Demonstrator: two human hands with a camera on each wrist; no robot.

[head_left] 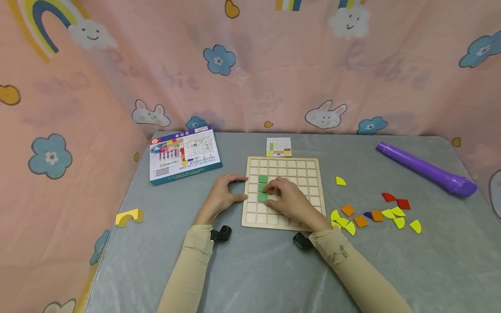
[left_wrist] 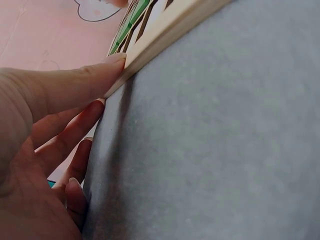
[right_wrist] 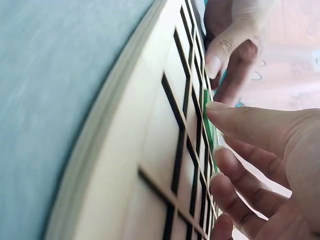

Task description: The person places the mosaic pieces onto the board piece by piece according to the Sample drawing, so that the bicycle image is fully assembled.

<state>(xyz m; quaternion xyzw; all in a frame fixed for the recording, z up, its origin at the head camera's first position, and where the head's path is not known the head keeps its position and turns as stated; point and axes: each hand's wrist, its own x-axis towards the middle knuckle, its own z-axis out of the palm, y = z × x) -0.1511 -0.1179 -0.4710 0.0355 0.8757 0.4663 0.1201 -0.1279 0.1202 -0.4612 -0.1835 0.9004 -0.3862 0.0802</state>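
Note:
A square wooden grid board (head_left: 250, 224) lies on the grey table. Three green square tiles (head_left: 262, 178) sit one below another in its second column from the left. Thumb and fingertips of my left hand (head_left: 221, 195) rest against the board's left edge, spread apart. Over the board, my right hand (head_left: 289, 198) has its thumb at the lowest green tile and its fingertips near the middle one. In the right wrist view the thumb touches a green tile (right_wrist: 208, 120), with the other fingers loosely bent beyond it.
Behind the board lies a small pattern card (head_left: 278, 142). A boxed set (head_left: 203, 150) and a yellow arch block (head_left: 135, 214) are to the left. Right of the board are several yellow quarter-circles (head_left: 340, 181), orange squares (head_left: 347, 210), red pieces (head_left: 403, 204) and a purple tube (head_left: 426, 168).

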